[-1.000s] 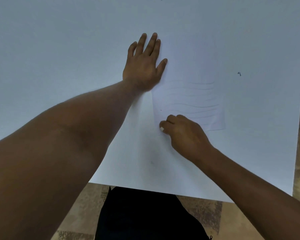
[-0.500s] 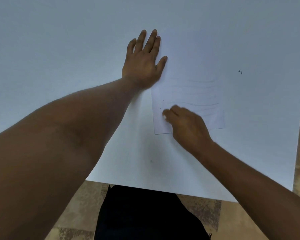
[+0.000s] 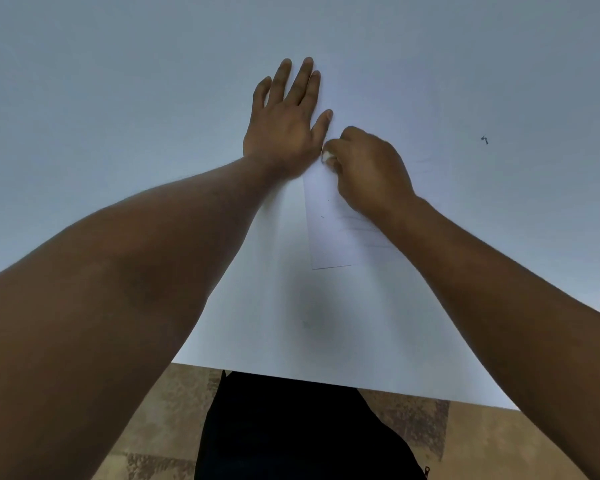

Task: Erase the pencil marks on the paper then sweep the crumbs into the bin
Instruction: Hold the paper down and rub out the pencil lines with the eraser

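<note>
- My right hand [image 3: 368, 168] has climbed from the near edge of the thin white sheet of paper [image 3: 329, 237] up to its left side, level with my left thumb, so the rubbing has worked through the lower wavy pencil lines and reached the upper ones.
- Faint grey pencil lines [image 3: 359, 223] still show on the lower part of the sheet beside my right wrist, so I judge the erasing is unfinished and the sweeping has not begun.
- My left hand [image 3: 284, 123] lies flat with fingers straight and slightly spread, palm pressing the left edge of the paper against the broad white table top [image 3: 118, 133]; it holds nothing.
- My right hand is curled tight, fingertips pinching a small white eraser [image 3: 326, 155] that only just peeks out, pressed to the paper right beside my left thumb.
- The paper sits on the table between my two forearms, with its near left corner in view.
- A few dark specks, perhaps crumbs, lie on the sheet; no bin is in view.
</note>
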The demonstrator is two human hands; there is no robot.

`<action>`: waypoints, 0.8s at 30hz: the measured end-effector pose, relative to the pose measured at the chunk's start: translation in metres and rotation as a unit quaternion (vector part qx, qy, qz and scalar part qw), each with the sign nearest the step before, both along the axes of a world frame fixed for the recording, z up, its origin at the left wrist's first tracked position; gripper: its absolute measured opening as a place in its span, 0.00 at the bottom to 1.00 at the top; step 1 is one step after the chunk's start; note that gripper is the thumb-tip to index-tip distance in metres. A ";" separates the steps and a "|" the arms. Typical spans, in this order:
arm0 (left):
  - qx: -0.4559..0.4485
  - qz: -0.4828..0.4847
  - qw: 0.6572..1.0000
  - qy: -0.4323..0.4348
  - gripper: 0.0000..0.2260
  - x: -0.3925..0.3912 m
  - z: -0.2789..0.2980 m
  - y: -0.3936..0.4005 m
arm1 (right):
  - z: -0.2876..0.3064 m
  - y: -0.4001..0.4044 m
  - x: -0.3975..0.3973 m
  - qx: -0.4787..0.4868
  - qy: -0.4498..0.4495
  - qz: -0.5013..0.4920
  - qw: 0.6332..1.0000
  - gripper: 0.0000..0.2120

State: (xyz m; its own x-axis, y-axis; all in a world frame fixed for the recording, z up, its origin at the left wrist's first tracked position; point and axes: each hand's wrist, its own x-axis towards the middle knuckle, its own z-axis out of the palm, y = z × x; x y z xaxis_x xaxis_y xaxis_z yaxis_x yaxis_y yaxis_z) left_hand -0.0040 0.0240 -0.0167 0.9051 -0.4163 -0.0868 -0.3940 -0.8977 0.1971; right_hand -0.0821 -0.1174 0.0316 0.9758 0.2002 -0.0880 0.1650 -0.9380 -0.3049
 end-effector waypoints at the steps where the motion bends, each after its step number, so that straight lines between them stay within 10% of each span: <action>1: 0.000 0.001 1.000 0.004 0.30 0.000 0.000 0.000 | -0.001 -0.002 -0.011 -0.003 -0.005 0.008 1.000 0.06; 24: -0.001 0.004 1.000 0.010 0.30 0.000 0.004 0.000 | 0.006 -0.009 -0.065 -0.013 0.027 0.014 0.999 0.07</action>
